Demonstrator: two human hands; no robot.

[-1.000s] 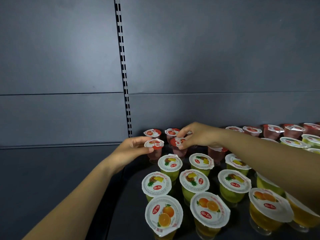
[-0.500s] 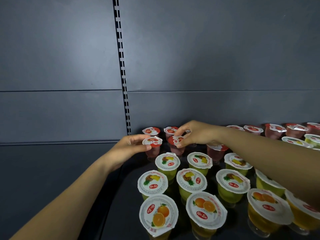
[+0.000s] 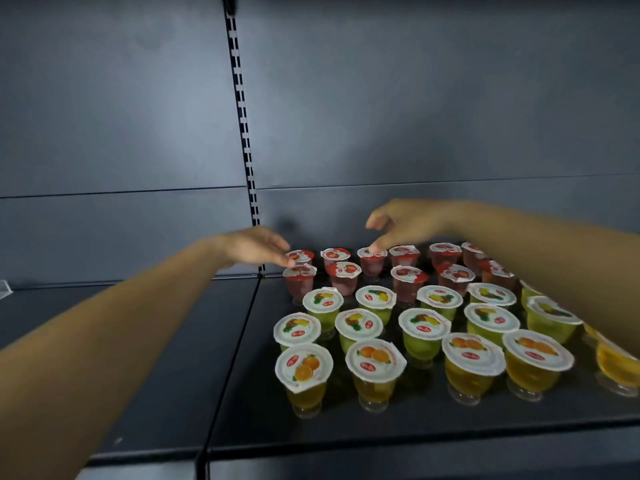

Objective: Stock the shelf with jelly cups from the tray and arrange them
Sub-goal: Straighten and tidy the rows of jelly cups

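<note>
Jelly cups in rows on the right half of the shelf, my hands over the back row.

I see the cups (image 3: 408, 327) standing on the shelf (image 3: 166, 375) right of its seam, rows running front to back against the rear panel (image 3: 415, 116). My left hand (image 3: 254, 245) reaches the back-left cup (image 3: 300, 257); my right hand (image 3: 403, 223) touches a back-row cup (image 3: 371, 260) further right.

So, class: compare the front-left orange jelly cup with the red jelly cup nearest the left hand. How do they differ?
The orange jelly cup holds yellow jelly; the red jelly cup holds pink. The orange jelly cup stands in the front row, untouched; the red jelly cup stands near the back, at the left hand's fingertips. Both stand upright, sealed.
</note>
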